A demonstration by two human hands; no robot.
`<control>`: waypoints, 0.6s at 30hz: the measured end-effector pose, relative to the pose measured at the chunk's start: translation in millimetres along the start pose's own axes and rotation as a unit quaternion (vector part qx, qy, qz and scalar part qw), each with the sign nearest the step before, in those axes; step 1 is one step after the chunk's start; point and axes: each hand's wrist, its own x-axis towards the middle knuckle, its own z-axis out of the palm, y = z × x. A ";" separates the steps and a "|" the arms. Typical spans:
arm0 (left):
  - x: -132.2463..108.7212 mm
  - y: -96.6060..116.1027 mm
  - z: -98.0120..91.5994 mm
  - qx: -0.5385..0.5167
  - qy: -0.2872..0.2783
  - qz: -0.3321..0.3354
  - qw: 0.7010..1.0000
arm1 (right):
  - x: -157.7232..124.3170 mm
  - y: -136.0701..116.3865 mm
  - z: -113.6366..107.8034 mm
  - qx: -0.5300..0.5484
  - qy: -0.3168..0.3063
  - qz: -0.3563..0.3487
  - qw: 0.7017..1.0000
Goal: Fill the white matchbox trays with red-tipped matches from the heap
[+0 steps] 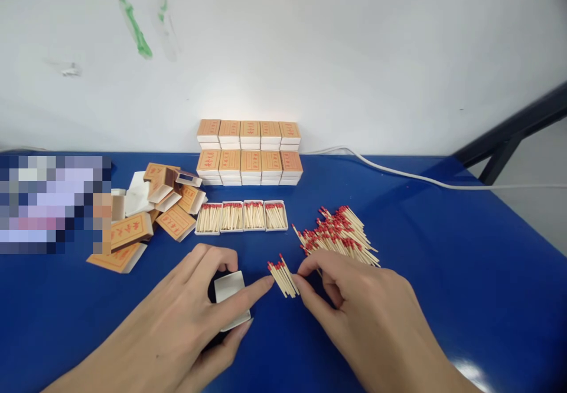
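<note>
My left hand (195,310) lies on the blue table, fingers curled around a small empty white matchbox tray (230,299), its index finger stretched toward a small bundle of red-tipped matches (283,276). My right hand (354,310) pinches that bundle at its lower end between thumb and fingertips. Just behind my right hand lies a loose pile of matches (339,234).
Several filled trays (241,216) sit in a row mid-table. Stacked orange matchboxes (248,152) stand against the wall. A heap of empty sleeves and trays (153,210) lies at left beside a blurred area. A white cable (398,173) runs along the table's back right.
</note>
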 end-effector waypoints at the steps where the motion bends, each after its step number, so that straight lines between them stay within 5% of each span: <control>1: 0.1 0.2 0.0 0.000 -0.001 0.002 1.000 | -0.4 0.2 0.4 0.003 -0.002 0.000 1.000; 11: 2.3 2.0 0.9 0.030 0.023 0.005 0.999 | 0.2 -3.2 2.0 0.011 0.030 -0.004 0.999; 18: -4.2 -1.9 -0.2 0.024 0.020 -0.009 0.999 | -8.7 -6.8 1.1 0.023 0.066 -0.152 0.986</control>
